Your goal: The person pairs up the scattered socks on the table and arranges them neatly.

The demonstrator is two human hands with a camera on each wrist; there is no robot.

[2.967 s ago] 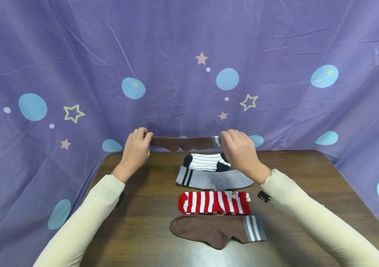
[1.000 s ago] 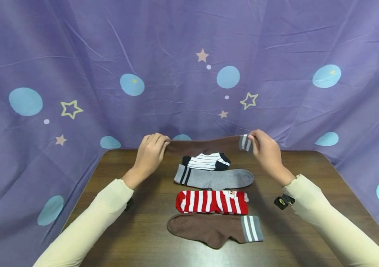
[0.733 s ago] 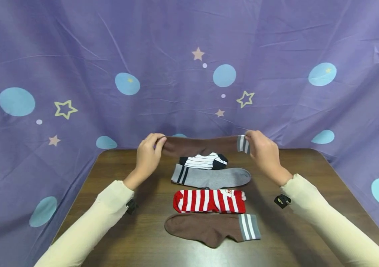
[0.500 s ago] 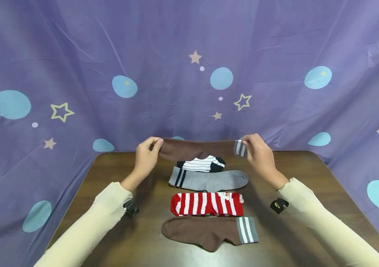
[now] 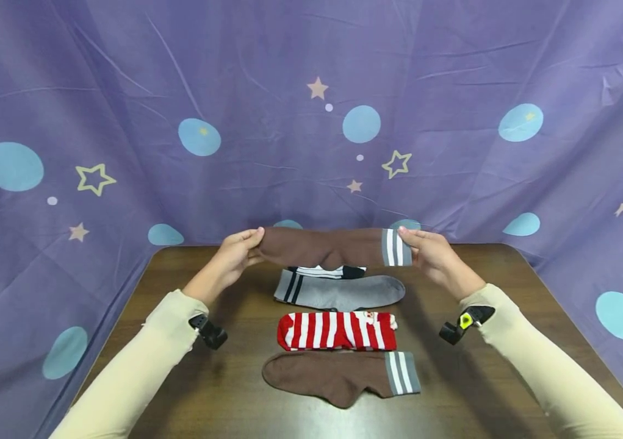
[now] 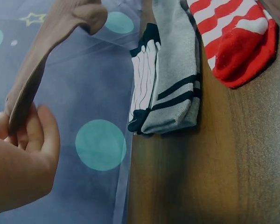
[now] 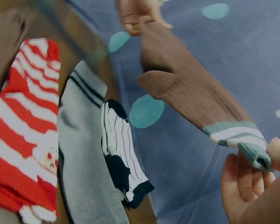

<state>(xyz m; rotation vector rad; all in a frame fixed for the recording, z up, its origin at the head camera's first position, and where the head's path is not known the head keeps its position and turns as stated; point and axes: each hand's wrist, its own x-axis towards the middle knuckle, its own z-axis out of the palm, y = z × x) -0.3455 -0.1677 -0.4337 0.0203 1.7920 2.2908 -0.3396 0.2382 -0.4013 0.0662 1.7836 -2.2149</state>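
A brown sock [image 5: 322, 245] with a grey, white-striped cuff is stretched level in the air between both hands, above the far part of the table. My left hand [image 5: 232, 256] pinches its toe end between thumb and fingers. At the cuff, my right hand [image 5: 436, 256] pinches the other end, thumb on the near face. In the right wrist view the held sock [image 7: 191, 84] shows its heel fold partway along. Below it in the head view, a white sock [image 5: 319, 272] with black lines is partly hidden by the held one.
On the wooden table [image 5: 207, 390] a grey sock [image 5: 344, 291] with black bands, a red-and-white striped sock [image 5: 338, 331] and a second brown sock [image 5: 333, 375] lie in a column toward the near edge. A purple curtain [image 5: 267, 110] hangs behind the table.
The hands first moved apart to the right with the brown sock, then slightly back left. They have turned so its broad side faces the camera, covering more of the white sock.
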